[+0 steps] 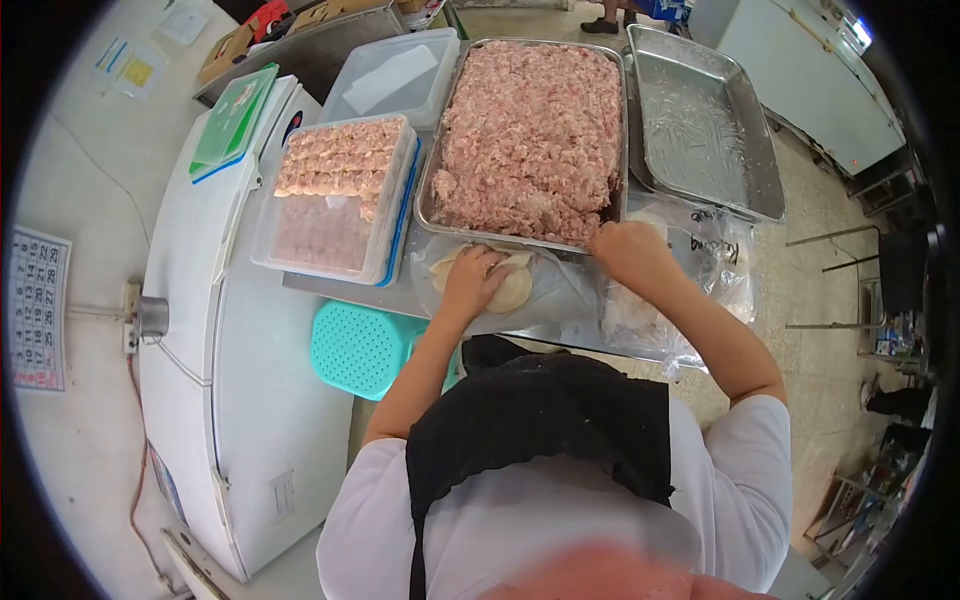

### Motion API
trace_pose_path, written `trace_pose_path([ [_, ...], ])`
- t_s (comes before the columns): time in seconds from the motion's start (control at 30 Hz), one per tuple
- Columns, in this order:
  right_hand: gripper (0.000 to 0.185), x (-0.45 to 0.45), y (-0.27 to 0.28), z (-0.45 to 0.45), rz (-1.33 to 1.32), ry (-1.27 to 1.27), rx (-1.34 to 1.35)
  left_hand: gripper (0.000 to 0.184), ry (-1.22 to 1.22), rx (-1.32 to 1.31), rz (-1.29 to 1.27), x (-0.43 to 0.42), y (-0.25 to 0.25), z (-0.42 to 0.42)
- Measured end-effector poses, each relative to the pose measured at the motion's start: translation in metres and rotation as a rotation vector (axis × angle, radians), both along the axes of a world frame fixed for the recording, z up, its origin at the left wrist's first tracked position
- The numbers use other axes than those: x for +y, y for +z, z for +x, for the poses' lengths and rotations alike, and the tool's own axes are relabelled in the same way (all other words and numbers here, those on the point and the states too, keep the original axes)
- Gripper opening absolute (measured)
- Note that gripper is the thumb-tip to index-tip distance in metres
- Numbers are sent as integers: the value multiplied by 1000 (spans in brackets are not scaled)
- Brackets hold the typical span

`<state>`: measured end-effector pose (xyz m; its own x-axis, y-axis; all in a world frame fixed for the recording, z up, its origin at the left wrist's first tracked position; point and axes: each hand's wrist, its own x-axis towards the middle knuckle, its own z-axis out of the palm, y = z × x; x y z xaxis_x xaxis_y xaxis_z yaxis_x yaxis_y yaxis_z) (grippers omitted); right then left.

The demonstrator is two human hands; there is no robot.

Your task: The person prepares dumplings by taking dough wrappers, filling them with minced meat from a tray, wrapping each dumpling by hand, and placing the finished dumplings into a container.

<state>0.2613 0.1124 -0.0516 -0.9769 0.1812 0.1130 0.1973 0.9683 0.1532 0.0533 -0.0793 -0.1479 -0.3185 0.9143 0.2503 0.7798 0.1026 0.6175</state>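
Note:
My left hand point(470, 287) is at the table's front edge, its fingers bent over a round, pale dough wrapper point(511, 289) lying on clear plastic. At the lower right corner of a big metal tray point(428, 205), my right hand point(630, 256) is closed in a fist-like grip. Whatever its fingers hold is hidden beneath the hand. Raw minced meat point(535, 130) fills the tray, with a hollow at its lower right. To the left, a plastic box point(265, 240) contains rows of filled dumplings point(340, 160) in its far part.
A metal tray with smears point(700, 130) stands at the right. Below it lies a marked plastic bag point(715, 265). A lidded clear container point(390, 75) is at the back left. A turquoise perforated stool point(357, 350) and a white freezer point(270, 400) flank the table's left side.

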Motion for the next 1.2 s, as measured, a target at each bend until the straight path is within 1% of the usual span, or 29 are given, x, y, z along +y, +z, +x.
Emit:
trace_pose_path([
  [0.07, 13, 11, 37, 5, -27, -90, -107, 21, -5, -101, -56, -3, 11, 1],
  [0.1, 12, 16, 47, 5, -41, -137, -162, 21, -14, -79, -18, -4, 17, 2],
  [0.17, 13, 33, 40, 2, 21, -90, -64, 22, -30, -38, 57, -5, 26, 5],
  [0.2, 13, 38, 36, 2, 53, -68, -15, 22, 43, -88, 58, -5, 25, 6],
  [0.3, 13, 5, 1, -3, 48, -130, -122, 23, 249, -239, 39, -3, 25, 5],
  [0.37, 14, 16, 3, 4, -3, -59, -67, 24, 370, -350, -6, -4, 29, 3],
  [0.4, 14, 20, 7, 6, -30, -22, -43, 25, 357, -332, 27, -5, 40, 4],
  [0.43, 13, 26, 35, 5, -36, -78, -211, 26, 343, -312, 61, -7, 58, 6],
  [0.47, 13, 28, 36, 7, -34, -99, -208, 27, 328, -291, 95, -8, 67, 5],
  [0.53, 14, 26, 39, 12, -26, -141, -204, 26, 377, -746, 238, -15, 60, -4],
  [0.57, 14, 19, 32, 12, -44, -118, -154, 27, 392, -971, 307, -17, 55, -8],
  [0.63, 14, 0, 8, 9, -83, -74, -54, 29, 505, -1293, 479, -18, 47, -12],
  [0.67, 14, -6, 4, 7, -90, -90, -49, 31, 558, -1453, 569, -18, 44, -14],
  [0.77, 17, -18, 1, -2, -115, -139, -31, 32, 490, -1343, 522, -21, 51, -16],
  [0.83, 20, -23, 0, -10, -134, -168, -13, 32, 465, -1349, 618, -20, 51, -21],
  [0.93, 35, -31, -5, -24, -130, -210, -19, 32, 445, -1376, 736, -16, 49, -32],
  [1.03, 37, -30, -1, -37, -345, -249, 106, 33, 428, -1448, 786, -9, 45, -45],
  [1.07, 35, -32, 2, -40, -445, -306, 131, 33, 422, -1480, 793, -6, 43, -49],
  [1.13, 36, -39, 20, -49, -646, -419, 180, 34, 386, -1613, 713, 3, 40, -56],
  [1.17, 35, -37, 19, -54, -726, -440, 250, 35, 367, -1679, 670, 9, 37, -58],
  [1.2, 34, -35, 15, -58, -806, -462, 321, 37, 297, -1774, 659, 20, 43, -55],
])
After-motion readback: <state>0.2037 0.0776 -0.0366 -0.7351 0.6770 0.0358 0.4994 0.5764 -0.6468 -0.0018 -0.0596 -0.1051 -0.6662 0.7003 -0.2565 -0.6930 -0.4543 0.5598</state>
